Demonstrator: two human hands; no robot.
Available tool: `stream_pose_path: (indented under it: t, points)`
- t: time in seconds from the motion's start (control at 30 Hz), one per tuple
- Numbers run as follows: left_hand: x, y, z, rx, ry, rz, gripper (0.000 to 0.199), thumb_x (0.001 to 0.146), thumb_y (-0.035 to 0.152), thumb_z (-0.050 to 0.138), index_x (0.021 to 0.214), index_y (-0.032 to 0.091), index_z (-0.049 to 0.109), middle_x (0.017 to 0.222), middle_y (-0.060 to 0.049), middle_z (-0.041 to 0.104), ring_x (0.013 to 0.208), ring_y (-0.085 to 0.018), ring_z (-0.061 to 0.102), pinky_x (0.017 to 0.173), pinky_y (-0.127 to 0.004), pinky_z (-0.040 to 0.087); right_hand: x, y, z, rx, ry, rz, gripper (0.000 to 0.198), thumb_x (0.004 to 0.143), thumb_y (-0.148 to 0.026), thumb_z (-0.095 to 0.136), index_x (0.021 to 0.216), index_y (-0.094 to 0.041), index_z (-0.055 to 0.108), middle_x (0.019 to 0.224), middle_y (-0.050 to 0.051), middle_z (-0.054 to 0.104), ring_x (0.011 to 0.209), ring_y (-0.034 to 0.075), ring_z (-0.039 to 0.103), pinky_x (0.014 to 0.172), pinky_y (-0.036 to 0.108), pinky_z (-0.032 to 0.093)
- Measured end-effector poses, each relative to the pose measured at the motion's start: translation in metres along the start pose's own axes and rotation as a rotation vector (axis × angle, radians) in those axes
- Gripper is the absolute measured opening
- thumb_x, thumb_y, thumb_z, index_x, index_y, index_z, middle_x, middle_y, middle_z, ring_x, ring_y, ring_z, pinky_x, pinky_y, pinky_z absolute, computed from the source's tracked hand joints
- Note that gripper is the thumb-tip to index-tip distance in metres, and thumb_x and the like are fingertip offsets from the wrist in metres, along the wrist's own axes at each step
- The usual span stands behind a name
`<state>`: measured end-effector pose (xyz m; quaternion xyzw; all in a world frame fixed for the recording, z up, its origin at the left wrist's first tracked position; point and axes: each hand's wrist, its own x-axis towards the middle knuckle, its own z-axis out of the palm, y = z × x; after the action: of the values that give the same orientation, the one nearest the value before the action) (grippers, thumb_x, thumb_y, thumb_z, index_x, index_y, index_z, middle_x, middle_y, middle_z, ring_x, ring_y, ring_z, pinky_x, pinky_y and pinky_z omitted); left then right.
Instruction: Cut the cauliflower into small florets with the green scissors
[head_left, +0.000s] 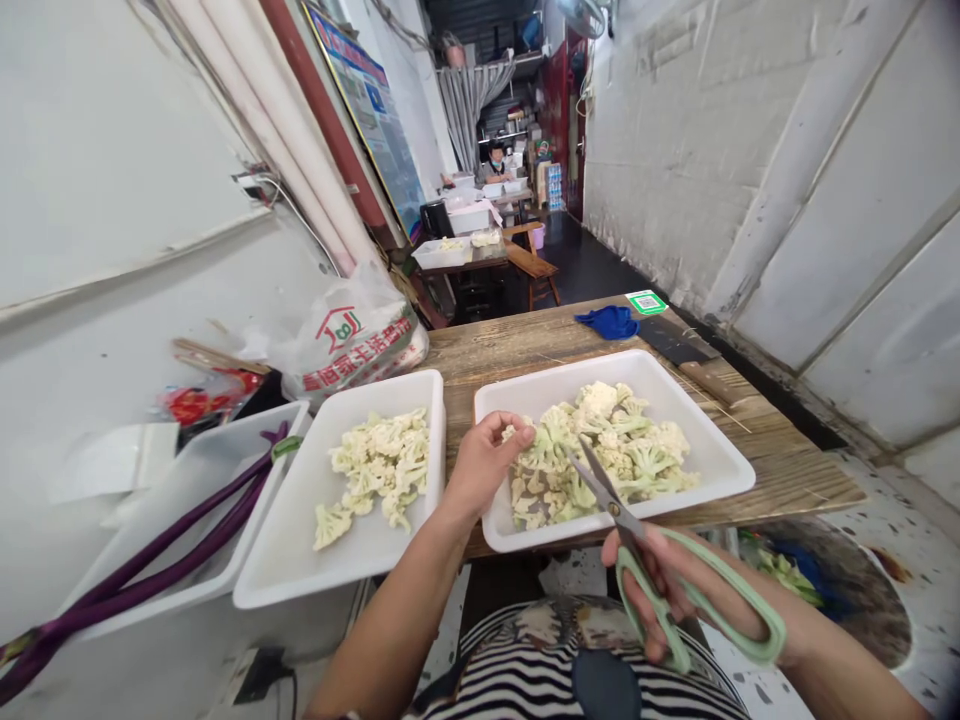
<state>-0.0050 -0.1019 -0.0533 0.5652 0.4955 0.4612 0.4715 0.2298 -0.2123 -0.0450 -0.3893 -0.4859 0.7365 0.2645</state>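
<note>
My left hand (487, 460) is closed in a pinch on a small cauliflower floret (509, 433), over the left side of the right-hand white tray (724, 478). In my right hand (660, 580) is a pair of scissors (616, 508) with pale green handles. Their blades are slightly apart and point into that tray, over the cauliflower pieces (660, 455) heaped there. To the left of my left forearm, a second white tray (281, 570) holds more cut cauliflower (386, 460).
Long purple eggplants (187, 550) lie across a white bin (225, 475) at far left. A plastic bag (352, 335) sits behind the trays. On the wooden table (465, 350) are a cleaver (694, 360) and a blue cloth (607, 322). Farther back, a person (496, 165) sits by other tables.
</note>
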Motion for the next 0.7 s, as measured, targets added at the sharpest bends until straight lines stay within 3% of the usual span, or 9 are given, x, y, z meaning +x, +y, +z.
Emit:
stream_pose_path:
  t: [0.1, 0.23, 0.33, 0.5, 0.7]
  points:
    - [-0.002, 0.002, 0.003, 0.051, 0.010, 0.090, 0.018, 0.076, 0.032, 0.069, 0.079, 0.018, 0.059, 0.095, -0.003, 0.065, 0.091, -0.016, 0.058, 0.082, -0.026, 0.042, -0.003, 0.000, -0.003, -0.089, 0.006, -0.028, 0.050, 0.097, -0.061, 0.033, 0.106, -0.017, 0.055, 0.063, -0.003, 0.058, 0.053, 0.012, 0.063, 0.052, 0.021, 0.044]
    - [-0.005, 0.005, 0.006, 0.170, 0.070, 0.256, 0.014, 0.073, 0.027, 0.072, 0.078, 0.018, 0.062, 0.110, -0.007, 0.066, 0.106, -0.020, 0.060, 0.093, -0.031, 0.042, -0.007, -0.008, 0.001, -0.197, 0.024, 0.063, 0.050, 0.093, -0.066, 0.038, 0.096, -0.018, 0.054, 0.062, -0.004, 0.055, 0.051, 0.012, 0.057, 0.051, 0.022, 0.045]
    - [-0.006, 0.007, 0.006, 0.250, 0.067, 0.366, 0.012, 0.074, 0.025, 0.072, 0.077, 0.018, 0.063, 0.112, -0.009, 0.066, 0.107, -0.021, 0.061, 0.094, -0.033, 0.043, -0.006, -0.012, 0.004, -0.277, 0.028, 0.059, 0.052, 0.092, -0.067, 0.036, 0.089, -0.018, 0.053, 0.061, -0.003, 0.053, 0.052, 0.012, 0.055, 0.053, 0.024, 0.045]
    - [-0.008, 0.009, 0.002, 0.352, -0.020, 0.555, 0.011, 0.078, 0.025, 0.071, 0.081, 0.019, 0.062, 0.114, -0.010, 0.066, 0.107, -0.020, 0.062, 0.095, -0.034, 0.045, -0.005, -0.015, 0.005, -0.425, 0.070, 0.022, 0.053, 0.092, -0.068, 0.034, 0.096, -0.018, 0.054, 0.061, -0.003, 0.054, 0.053, 0.013, 0.055, 0.055, 0.025, 0.045]
    - [-0.011, 0.014, 0.002, 0.440, -0.047, 0.663, 0.010, 0.079, 0.024, 0.070, 0.084, 0.019, 0.063, 0.113, -0.011, 0.067, 0.107, -0.020, 0.063, 0.095, -0.033, 0.047, -0.011, -0.020, 0.008, -0.506, 0.076, 0.029, 0.056, 0.090, -0.072, 0.032, 0.076, -0.020, 0.046, 0.066, -0.001, 0.053, 0.057, 0.013, 0.054, 0.059, 0.025, 0.045]
